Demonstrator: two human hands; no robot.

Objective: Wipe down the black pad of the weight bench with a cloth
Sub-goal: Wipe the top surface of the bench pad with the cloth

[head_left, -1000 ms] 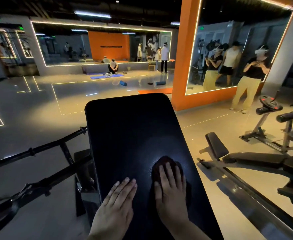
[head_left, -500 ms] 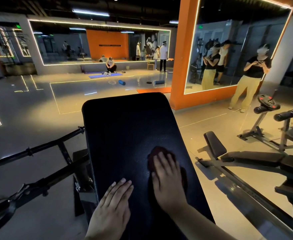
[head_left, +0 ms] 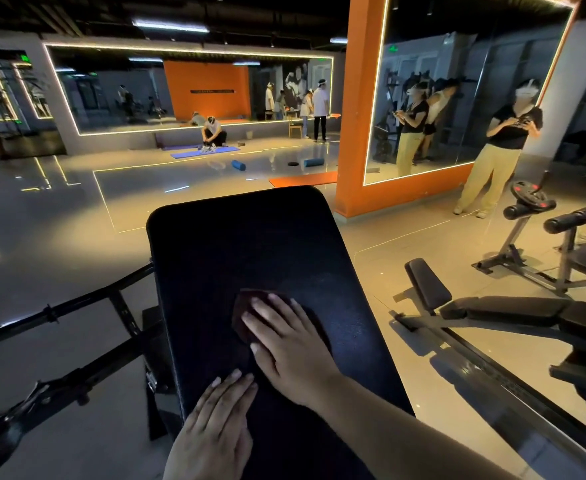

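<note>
The long black pad [head_left: 243, 244] of the weight bench runs away from me down the middle of the view. A dark brownish cloth [head_left: 241, 311] lies on the pad's near half. My right hand [head_left: 284, 344] presses flat on the cloth with straight, spread fingers and covers most of it. My left hand [head_left: 215, 431] rests flat on the pad just below and to the left, fingers straight and pointing up the pad, holding nothing.
A black barbell rack frame [head_left: 77, 341] stands to the left of the bench. Another bench [head_left: 492, 310] and a plate-loaded machine [head_left: 530, 202] are on the right. An orange mirrored pillar [head_left: 357, 133] rises behind. A person [head_left: 492, 161] stands at the right; others are farther back.
My right hand has slid the cloth up the pad and to the left, toward its middle. My left hand stays flat near the pad's near end.
</note>
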